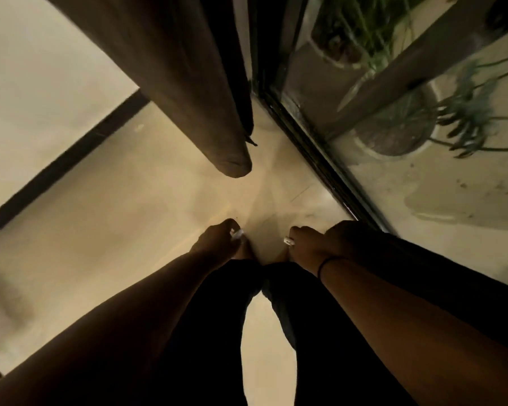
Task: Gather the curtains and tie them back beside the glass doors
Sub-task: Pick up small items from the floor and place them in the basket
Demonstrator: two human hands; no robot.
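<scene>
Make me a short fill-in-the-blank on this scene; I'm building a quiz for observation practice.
1. The brown curtain hangs bunched to the ____ of the glass door.
2. Behind the glass stand potted ____.
3. A thin dark band circles the ____ wrist.
4. The left hand and right hand hang low, neither touching the ____.

Missing words: left; plants; right; curtain
</scene>
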